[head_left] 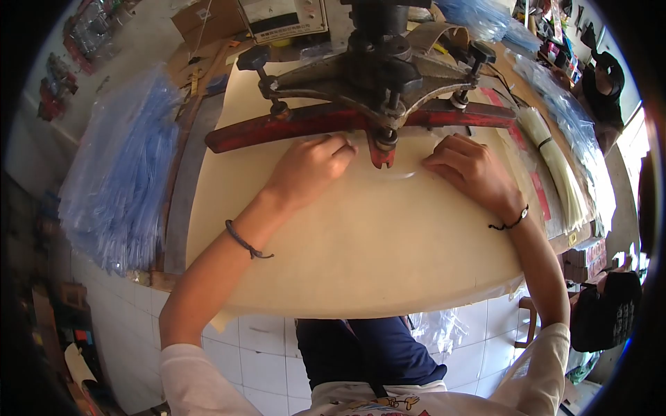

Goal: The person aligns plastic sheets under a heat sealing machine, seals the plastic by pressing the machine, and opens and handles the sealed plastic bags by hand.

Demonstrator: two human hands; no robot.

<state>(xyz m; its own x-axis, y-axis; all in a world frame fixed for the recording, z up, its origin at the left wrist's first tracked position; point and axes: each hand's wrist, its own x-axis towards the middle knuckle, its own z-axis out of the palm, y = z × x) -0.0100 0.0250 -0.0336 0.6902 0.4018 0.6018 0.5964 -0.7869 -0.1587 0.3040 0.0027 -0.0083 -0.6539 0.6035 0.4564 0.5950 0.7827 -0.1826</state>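
My left hand (312, 166) is closed, its fingertips pressed together just left of the press head's red pointed tip (382, 154). Whatever those fingers may hold is too small or hidden to make out. On the other side of the tip, my right hand (473, 170) has its fingers curled and pinched low over the cream sheet (347, 243). A thin clear piece of plastic (399, 175) glints between both hands; its edges are hard to see. Above the hands hangs the press (388, 76), with a dark metal frame and long red bars.
A thick stack of bluish clear plastic sleeves (125, 173) lies left of the work surface. On the right are a tied bundle of pale strips (553, 163) and more clear plastic (555, 97). A control box (286, 21) stands behind. Another person (602, 90) is at far right.
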